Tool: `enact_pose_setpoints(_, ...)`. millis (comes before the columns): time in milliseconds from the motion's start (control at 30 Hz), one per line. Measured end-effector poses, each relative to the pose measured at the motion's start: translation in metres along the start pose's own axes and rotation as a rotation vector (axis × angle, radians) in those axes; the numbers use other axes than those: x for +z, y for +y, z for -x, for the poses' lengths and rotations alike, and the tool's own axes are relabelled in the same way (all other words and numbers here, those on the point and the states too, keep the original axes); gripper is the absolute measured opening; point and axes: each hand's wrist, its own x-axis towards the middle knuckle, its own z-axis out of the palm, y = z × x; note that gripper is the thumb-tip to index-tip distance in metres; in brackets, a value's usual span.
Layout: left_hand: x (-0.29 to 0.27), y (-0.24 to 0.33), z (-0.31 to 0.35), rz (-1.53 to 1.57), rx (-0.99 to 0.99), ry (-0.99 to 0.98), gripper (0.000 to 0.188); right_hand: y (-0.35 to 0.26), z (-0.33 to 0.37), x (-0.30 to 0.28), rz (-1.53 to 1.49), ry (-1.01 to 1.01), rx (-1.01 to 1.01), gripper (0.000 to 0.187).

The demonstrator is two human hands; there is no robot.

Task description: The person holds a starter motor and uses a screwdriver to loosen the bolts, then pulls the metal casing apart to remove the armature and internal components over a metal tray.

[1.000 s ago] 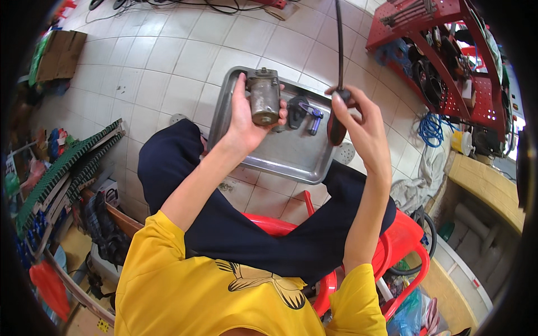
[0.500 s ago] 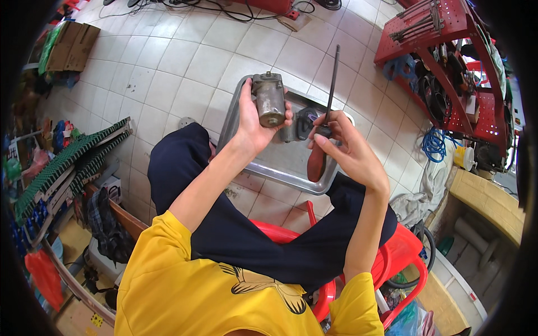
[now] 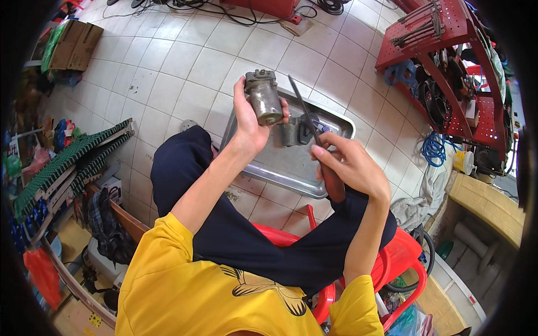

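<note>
A grey metal cylinder, like a small electric motor (image 3: 264,99), rests in my left hand (image 3: 250,124), with the fingers wrapped round its sides. Its round end with a central boss faces me. My right hand (image 3: 354,163) grips a long screwdriver (image 3: 305,109) near the top of its dark red handle. The shaft slants up and left, its tip close to the motor's upper right but apart from it. Below both hands lies a grey metal tray (image 3: 263,168). Inside it sit a smaller grey cylindrical part (image 3: 290,132) and a dark part (image 3: 306,130), partly hidden behind the screwdriver.
A red tool rack (image 3: 414,42) with wrenches stands at the right, beside a coil of blue hose (image 3: 434,148). Cardboard boxes (image 3: 75,45) are at the far left. Black cables (image 3: 224,12) run across the far tiled floor. A red plastic chair (image 3: 400,255) is under me.
The screwdriver has swung from nearly upright to a leftward slant, its tip moving toward the motor. My right hand has shifted slightly down and right. The motor has tilted a little in my left hand.
</note>
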Motion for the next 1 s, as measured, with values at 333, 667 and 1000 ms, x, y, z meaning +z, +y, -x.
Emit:
enact_pose_setpoints(333, 0.001, -0.002, 0.003, 0.009, -0.013, -0.002, 0.071, -0.003, 0.0, 0.004, -0.007, -0.147, 0.021, 0.029)
enact_pose_setpoints(667, -0.001, -0.005, 0.002, 0.021, -0.015, -0.016, 0.071, 0.002, -0.002, 0.005, 0.073, -0.123, -0.025, 0.029)
enact_pose_setpoints(1000, 0.003, -0.005, 0.002, -0.004, -0.011, 0.011, 0.071, 0.002, -0.001, 0.006, 0.054, -0.113, -0.014, 0.029)
